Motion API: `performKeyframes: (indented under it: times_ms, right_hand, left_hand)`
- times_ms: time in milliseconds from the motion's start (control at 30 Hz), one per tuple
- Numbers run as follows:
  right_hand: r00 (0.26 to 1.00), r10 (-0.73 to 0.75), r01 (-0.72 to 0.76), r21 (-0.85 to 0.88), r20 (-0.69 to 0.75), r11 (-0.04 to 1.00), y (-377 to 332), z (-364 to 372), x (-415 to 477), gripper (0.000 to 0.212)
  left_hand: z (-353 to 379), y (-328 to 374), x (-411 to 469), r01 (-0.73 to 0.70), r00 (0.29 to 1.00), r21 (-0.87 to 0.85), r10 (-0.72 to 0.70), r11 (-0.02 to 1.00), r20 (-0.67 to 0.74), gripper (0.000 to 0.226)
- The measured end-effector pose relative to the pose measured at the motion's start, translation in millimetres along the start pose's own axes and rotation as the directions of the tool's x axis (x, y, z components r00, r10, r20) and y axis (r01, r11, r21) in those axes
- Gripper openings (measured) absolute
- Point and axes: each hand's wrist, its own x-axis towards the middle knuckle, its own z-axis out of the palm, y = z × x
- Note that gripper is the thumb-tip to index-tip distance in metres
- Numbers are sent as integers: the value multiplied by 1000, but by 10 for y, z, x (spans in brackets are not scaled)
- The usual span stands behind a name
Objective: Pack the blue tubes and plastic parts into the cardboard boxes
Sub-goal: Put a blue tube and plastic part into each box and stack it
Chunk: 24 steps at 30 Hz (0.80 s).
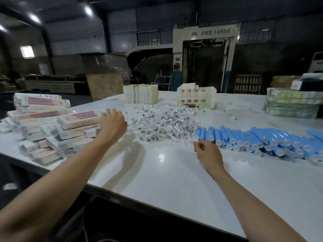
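Packing station seen from my head, read left to right. At far left, a loose, slanting pile of printed cardboard boxes (pixel 52 130) sits on the white table (pixel 166 175), several overhanging its near edge. My left hand (pixel 112 123) reaches to the right end of the topmost pink-faced box with its fingers bent away from the camera. I cannot tell whether they grip the box or only rest against it. At centre lies a heap of clear-wrapped plastic parts (pixel 162 124), just beside that hand. My right hand (pixel 208 152) is closed loosely, with nothing visible inside it, and its knuckles are just beside the white cap of the nearest blue tube (pixel 203 134). The rest of the blue tubes (pixel 262 140) lie in a banked row running to the right edge. Across the table stand bundles of flat carton blanks (pixel 140 96) and a green-toned stack (pixel 293 105). Risks, in my judgement: pulling one box from the leaning pile could slide its neighbours off the table edge. The round tubes, stacked on one another, may roll towards me if I draw one out from the bottom row. The slippery wrapped parts could scatter into the tubes if my forearm sweeps the heap.
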Motion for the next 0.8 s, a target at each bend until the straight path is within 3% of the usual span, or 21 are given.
performKeyframes:
  times_ms: [133, 300, 433, 600, 700, 800]
  right_hand:
    - [1000, 9, -10, 45, 18, 999, 4, -5, -2, 44]
    - [1000, 13, -15, 72, 27, 997, 12, 1, -1, 41]
    - [1000, 21, -23, 99, 20, 995, 0, -20, 4, 41]
    - [998, -48, 38, 274, 29, 961, -93, -17, -9, 37]
    - [988, -87, -2, 566, 131, 825, -205, -51, 10, 23]
    - [961, -59, -165, 734, 269, 659, -299, -28, 28, 31]
  left_hand:
    - [147, -360, 66, 29, 987, 100, -44, 995, 152, 49]
    - [199, -398, 50, -112, 990, 212, 90, 971, 113, 51]
    - [136, -268, 86, -191, 978, -112, 199, 975, 67, 68]
    - [-76, 203, -34, -353, 934, -433, 343, 830, -104, 78]
    - [-105, 554, -182, -418, 902, -508, 409, 753, -136, 76]
    - [-80, 926, -390, -441, 873, -583, 477, 683, -102, 76]
